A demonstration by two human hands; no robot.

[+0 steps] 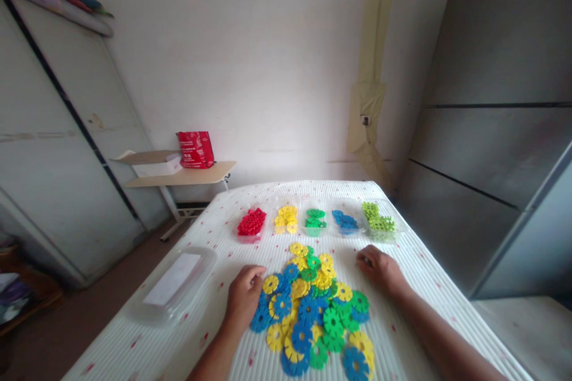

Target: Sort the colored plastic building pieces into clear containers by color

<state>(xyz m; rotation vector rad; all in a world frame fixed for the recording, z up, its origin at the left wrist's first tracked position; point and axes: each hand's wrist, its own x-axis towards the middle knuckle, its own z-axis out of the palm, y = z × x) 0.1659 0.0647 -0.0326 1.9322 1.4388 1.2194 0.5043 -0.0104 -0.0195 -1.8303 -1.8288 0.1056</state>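
A heap of flat plastic snowflake discs [318, 309] in yellow, blue and green lies on the white table [214, 232] in front of me. My left hand [243, 296] rests at the heap's left edge, fingers curled, its tips touching a yellow disc [270, 284]. My right hand [379, 268] lies on the table just right of the heap's far end, fingers curled under; whether it holds a piece is hidden. Behind the heap stand several clear trays in a row: red pieces [251, 222], yellow [286, 219], green [315, 219], blue [345, 221] and light green [378, 218].
A clear lidded box [176, 283] with a white sheet in it sits at the table's left. Beyond the table stand a small wooden side table [187, 176] with a red bag [195, 149], a white wall, and grey cabinet panels [496, 131] on the right.
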